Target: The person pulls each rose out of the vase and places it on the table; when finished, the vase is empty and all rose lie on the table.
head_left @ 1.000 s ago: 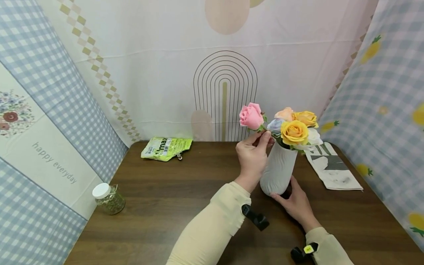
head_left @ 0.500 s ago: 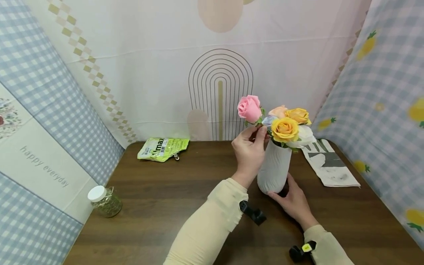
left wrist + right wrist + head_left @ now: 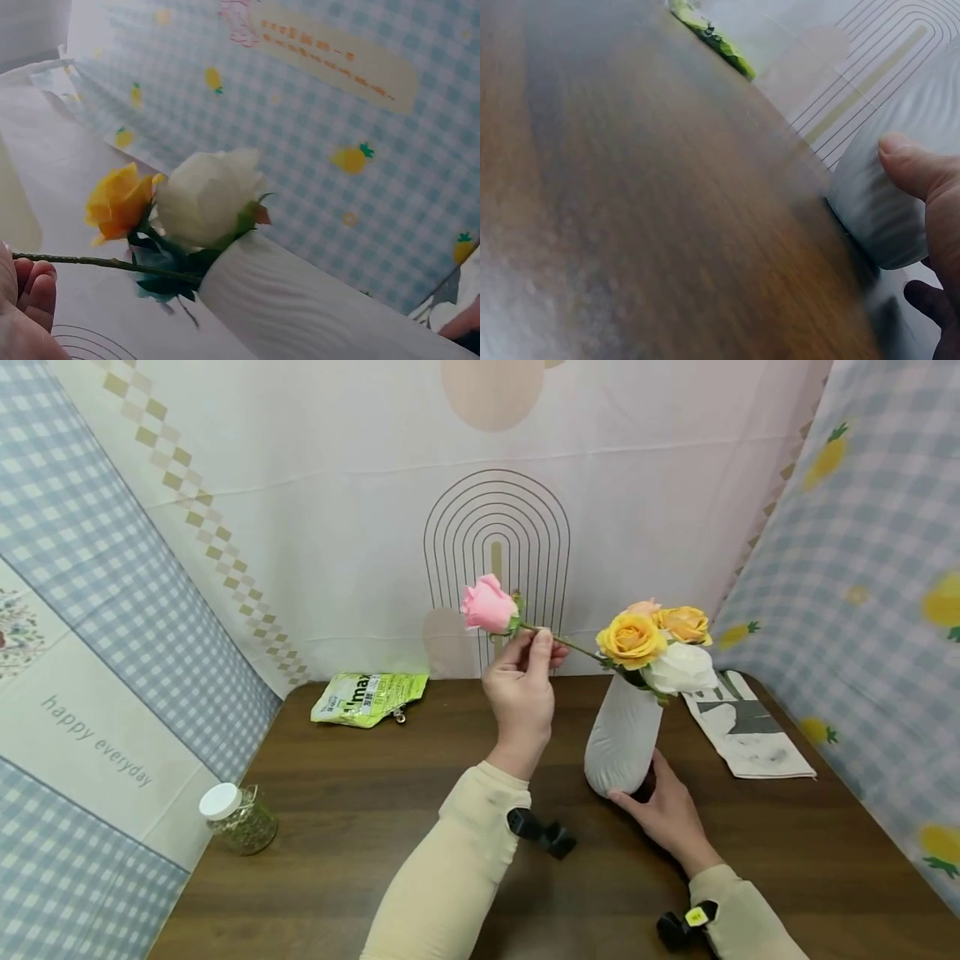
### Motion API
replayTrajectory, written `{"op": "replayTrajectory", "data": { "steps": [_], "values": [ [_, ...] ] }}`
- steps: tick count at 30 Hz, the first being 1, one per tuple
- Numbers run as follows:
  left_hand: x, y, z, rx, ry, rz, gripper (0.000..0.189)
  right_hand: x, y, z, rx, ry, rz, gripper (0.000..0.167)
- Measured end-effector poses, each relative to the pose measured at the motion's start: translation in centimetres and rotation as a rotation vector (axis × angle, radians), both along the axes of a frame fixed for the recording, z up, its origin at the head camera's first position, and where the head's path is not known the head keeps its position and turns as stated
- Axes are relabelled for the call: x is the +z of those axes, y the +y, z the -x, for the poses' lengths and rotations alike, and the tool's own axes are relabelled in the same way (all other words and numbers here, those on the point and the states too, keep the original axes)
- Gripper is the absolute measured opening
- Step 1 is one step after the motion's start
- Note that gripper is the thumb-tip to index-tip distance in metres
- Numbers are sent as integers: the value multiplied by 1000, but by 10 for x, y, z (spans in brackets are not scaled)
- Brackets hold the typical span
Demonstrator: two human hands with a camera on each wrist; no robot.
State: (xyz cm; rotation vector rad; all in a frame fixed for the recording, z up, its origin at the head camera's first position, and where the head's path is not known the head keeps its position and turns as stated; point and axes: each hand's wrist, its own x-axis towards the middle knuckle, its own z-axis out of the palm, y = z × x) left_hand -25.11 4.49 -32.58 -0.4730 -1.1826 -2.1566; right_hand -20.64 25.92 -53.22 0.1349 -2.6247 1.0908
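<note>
My left hand (image 3: 522, 689) pinches the green stem of a pink rose (image 3: 490, 605) just below its bloom. The stem slants down to the right, and in the left wrist view its far end goes in at the mouth of the white ribbed vase (image 3: 277, 300). Yellow roses (image 3: 632, 641), a white rose (image 3: 681, 668) and a peach bloom behind them fill the vase. Low on the vase, my right hand (image 3: 670, 817) grips its base, thumb in front and fingers behind. In the right wrist view the thumb (image 3: 911, 163) presses on the ribbed wall.
A green pouch (image 3: 367, 697) lies at the table's back edge. At the left stands a white-lidded glass jar (image 3: 242, 818) of dried leaves. A printed cloth (image 3: 753, 735) lies right of the vase on the wooden table (image 3: 360, 827). Fabric walls surround the table.
My left hand has moved left with the pink rose, drawing more of its stem out of the vase. The blooms in the vase have turned. My right hand stays at the vase's base.
</note>
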Motion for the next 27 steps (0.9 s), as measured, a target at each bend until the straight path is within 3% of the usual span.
{"op": "replayTrajectory", "data": {
  "steps": [3, 8, 13, 20, 27],
  "values": [
    [7, -7, -4, -17, 11, -94, 23, 0, 0, -1, -3, 15, 4, 101],
    [20, -23, -8, -26, 45, -201, 9, 0, 2, -1, -9, 39, 2, 100],
    [22, -46, -9, 0, 30, -254, 9, 1, 2, 0, -6, 43, 2, 100],
    [3, -83, -10, -11, -6, -343, 9, 1, 2, 0, -13, 47, -2, 99],
    [-30, -132, -12, 18, -67, -403, 8, 1, 0, 1, -5, 30, 13, 100]
  ]
}}
